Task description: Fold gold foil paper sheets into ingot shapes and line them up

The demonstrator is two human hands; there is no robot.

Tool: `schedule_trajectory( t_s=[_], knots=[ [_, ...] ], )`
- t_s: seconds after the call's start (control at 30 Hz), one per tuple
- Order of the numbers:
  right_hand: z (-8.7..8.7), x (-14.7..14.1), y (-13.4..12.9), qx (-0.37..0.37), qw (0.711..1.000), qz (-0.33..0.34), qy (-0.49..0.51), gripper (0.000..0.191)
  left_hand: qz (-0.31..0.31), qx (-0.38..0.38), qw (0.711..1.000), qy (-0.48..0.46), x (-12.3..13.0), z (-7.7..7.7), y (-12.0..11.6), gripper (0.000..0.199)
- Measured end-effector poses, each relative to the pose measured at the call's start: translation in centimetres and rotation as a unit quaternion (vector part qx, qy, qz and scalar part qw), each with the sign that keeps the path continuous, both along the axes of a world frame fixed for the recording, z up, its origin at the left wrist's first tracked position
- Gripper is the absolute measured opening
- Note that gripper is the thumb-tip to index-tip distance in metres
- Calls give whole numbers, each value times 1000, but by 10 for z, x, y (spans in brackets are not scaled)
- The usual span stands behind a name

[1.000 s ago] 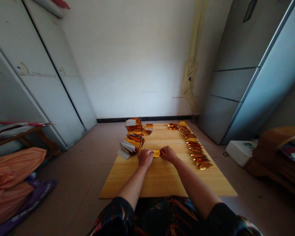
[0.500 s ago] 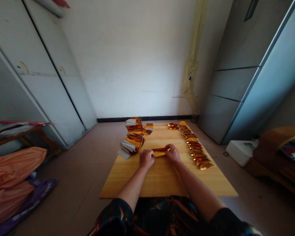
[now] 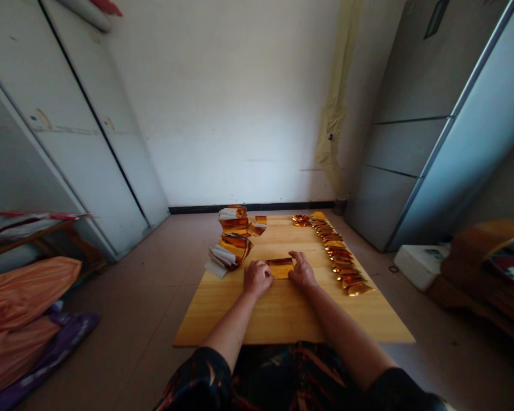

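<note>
Well, our left hand (image 3: 257,278) and right hand (image 3: 302,271) lie open and palm-down on the desk (image 3: 282,319), neither closed on anything, with a small gold foil sheet (image 3: 279,268) flat between them, its edges at our fingertips, as though the two hands were keeping it steady. Toward the desk's far left sit curled bundles of gold foil (image 3: 229,251) with white paper among them, probably kept there for easy reach. Along its right side runs a neat row of folded gold foil pieces (image 3: 340,254), apparently lined up to keep each one separate.
</note>
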State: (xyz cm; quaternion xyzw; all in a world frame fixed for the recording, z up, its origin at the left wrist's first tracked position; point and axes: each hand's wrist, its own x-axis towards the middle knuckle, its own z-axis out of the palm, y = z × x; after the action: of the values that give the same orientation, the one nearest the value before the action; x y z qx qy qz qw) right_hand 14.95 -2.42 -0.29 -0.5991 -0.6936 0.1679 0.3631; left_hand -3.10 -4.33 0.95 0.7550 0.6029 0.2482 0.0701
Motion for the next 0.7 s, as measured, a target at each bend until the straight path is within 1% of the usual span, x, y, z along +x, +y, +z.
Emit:
schedule_trajectory(
  t_s=[0.07, 0.3, 0.4, 0.5, 0.57, 0.7],
  knots=[
    [-1, 0, -1, 9, 1000, -3, 0, 55, 8, 10, 1000, -7, 0, 0, 0, 5],
    [-3, 0, -5, 26, 1000, -5, -15, 39, 36, 31, 998, -29, 2, -2, 0, 27],
    [-2, -1, -5, 14, 999, -3, -43, 30, 42, 30, 998, -36, 2, -3, 0, 36],
    [1, -2, -4, -15, 997, 6, -73, 23, 30, 29, 998, -43, 1, -3, 1, 47],
    [6, 0, -3, -43, 995, 16, -88, 24, 22, 27, 999, -36, 1, -2, 1, 51],
    [18, 5, 3, -129, 985, 35, -107, 42, 10, 16, 1000, -19, 0, -1, 0, 46]
  ],
)
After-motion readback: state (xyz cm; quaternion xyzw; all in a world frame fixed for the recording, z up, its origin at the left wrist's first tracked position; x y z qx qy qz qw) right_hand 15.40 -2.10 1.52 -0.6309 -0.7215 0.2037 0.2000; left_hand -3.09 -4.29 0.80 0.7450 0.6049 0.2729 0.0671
